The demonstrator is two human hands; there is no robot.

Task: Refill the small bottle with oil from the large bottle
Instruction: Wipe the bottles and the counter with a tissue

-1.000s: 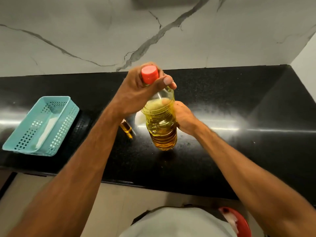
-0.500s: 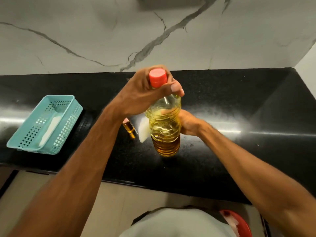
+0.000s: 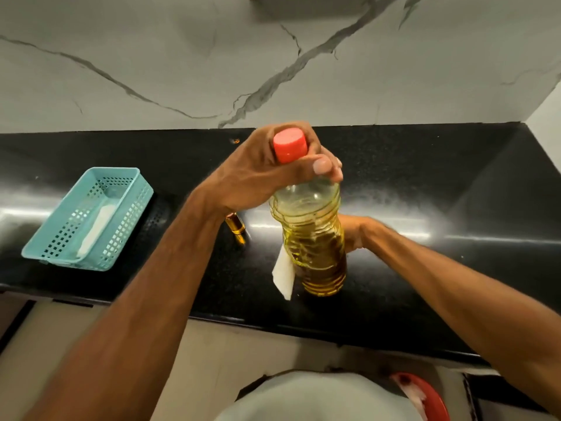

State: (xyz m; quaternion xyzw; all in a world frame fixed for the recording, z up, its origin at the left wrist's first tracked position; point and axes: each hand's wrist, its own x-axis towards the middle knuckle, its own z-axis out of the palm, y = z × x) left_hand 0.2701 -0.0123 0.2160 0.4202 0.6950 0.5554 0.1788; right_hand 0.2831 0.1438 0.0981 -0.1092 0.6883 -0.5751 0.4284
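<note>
Red cap (image 3: 290,145) is being gripped by the person's left hand (image 3: 267,174) while the right hand (image 3: 353,233) is clasping the large bottle (image 3: 312,238) above the black counter (image 3: 425,268), likely unscrewing before pouring into the small bottle (image 3: 235,226) standing just beside.

counter (image 3: 440,189) right: open | left: basket (image 3: 88,218) | centre: large bottle (image 3: 312,235), small bottle (image 3: 235,226)

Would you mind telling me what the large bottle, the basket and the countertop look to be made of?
Large bottle: clear ribbed plastic, since the oil shows through; its red cap looks like matte plastic. Basket: teal moulded plastic with perforated walls. Countertop: probably polished black granite, speckled and mirroring the light in streaks.
</note>
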